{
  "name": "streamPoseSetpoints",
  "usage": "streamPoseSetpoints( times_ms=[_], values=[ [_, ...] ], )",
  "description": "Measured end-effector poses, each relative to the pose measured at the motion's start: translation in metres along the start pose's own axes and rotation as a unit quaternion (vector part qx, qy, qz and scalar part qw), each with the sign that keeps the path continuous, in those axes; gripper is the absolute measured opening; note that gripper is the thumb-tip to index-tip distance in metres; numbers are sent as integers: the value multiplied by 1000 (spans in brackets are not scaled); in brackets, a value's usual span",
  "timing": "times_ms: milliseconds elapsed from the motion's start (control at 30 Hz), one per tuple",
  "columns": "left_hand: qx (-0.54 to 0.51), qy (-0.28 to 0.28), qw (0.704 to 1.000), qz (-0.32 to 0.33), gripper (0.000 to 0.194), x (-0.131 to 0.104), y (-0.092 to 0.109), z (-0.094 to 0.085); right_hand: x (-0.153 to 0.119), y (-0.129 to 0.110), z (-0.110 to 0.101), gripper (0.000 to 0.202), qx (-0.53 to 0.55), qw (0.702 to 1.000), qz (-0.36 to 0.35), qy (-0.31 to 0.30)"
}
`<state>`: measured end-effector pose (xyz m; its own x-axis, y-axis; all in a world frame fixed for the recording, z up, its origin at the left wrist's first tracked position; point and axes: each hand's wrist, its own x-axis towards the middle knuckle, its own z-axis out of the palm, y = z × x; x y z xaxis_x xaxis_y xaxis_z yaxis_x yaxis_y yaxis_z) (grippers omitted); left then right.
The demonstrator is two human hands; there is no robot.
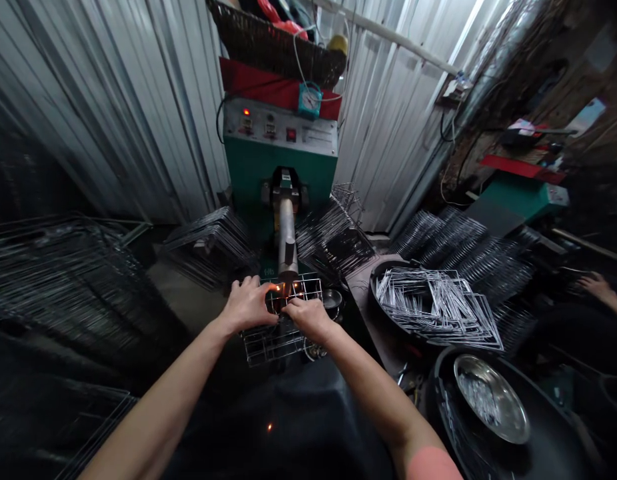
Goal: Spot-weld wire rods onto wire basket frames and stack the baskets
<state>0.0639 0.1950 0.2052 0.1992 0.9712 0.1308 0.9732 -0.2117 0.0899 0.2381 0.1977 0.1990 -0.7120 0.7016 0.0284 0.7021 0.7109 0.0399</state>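
Observation:
A wire basket (276, 341) of thin metal rods sits below the round arm (287, 233) of a green spot welder (248, 157). Orange sparks glow where the arm's tip meets the wires. My left hand (248, 305) grips the basket's left side, with thumb and fingers curled close to the sparks. On the other side, my right hand (311, 319) is closed at the wires just right of the tip; its fingertips are partly hidden. One loose spark (269, 427) hangs over the dark cloth on my lap.
Stacked wire frames (208, 243) stand left of the welder, and more wire frames (333, 233) right. A black pan (376, 293) holds bent wire pieces. Closer, a steel bowl (518, 427) with short rods sits in a dark basin. Another person's hand (599, 288) shows at far right.

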Motion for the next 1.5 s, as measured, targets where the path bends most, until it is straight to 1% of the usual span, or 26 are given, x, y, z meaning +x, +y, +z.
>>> streamPoseSetpoints(
  times_ms=[100, 200, 267, 333, 400, 500, 633, 767, 833, 933, 1033, 1167, 1267, 1367, 1500],
  values=[
    [22, 27, 999, 0, 63, -3, 3, 0, -1, 1, 2, 26, 2, 1000, -11, -5],
    [12, 46, 999, 3, 71, -4, 3, 1, -8, 2, 4, 28, 18, 1000, -6, -3],
    [-8, 45, 999, 2, 75, -3, 2, 3, -15, 4, 6, 35, 42, 999, 23, 21],
    [-21, 39, 999, 1, 74, -3, 0, 6, -23, 6, 8, 39, 68, 994, 69, 49],
    [-21, 39, 999, 3, 73, -3, -1, 7, -28, 8, 10, 33, 88, 988, 109, 62],
    [-12, 50, 999, 5, 73, -5, -2, 7, -30, 8, 13, 26, 101, 984, 135, 61],
    [-11, 52, 999, 4, 70, -5, -5, 6, -23, 4, 11, 25, 103, 981, 149, 71],
    [0, 53, 999, -2, 71, 2, -8, 4, -15, 1, 9, 26, 86, 981, 160, 67],
    [0, 44, 999, -6, 74, 5, -8, 2, -12, 3, 11, 27, 73, 983, 156, 67],
    [-8, 27, 1000, -10, 78, 5, -4, 0, -14, 7, 22, 28, 49, 987, 128, 79],
    [-14, 29, 999, -6, 80, -6, 1, 1, -24, 5, 36, 25, 23, 990, 91, 103],
    [-22, 42, 999, 14, 78, -31, 8, 4, -48, -7, 48, 22, 2, 991, 51, 126],
    [-18, 41, 999, 22, 78, -53, 15, 4, -69, -21, 50, 22, -2, 990, 23, 136],
    [0, 25, 999, 26, 81, -75, 22, 1, -90, -34, 48, 23, 1, 991, -9, 137],
    [11, -1, 1000, 18, 82, -99, 33, -2, -110, -51, 50, 27, 8, 992, -9, 128]
  ],
)
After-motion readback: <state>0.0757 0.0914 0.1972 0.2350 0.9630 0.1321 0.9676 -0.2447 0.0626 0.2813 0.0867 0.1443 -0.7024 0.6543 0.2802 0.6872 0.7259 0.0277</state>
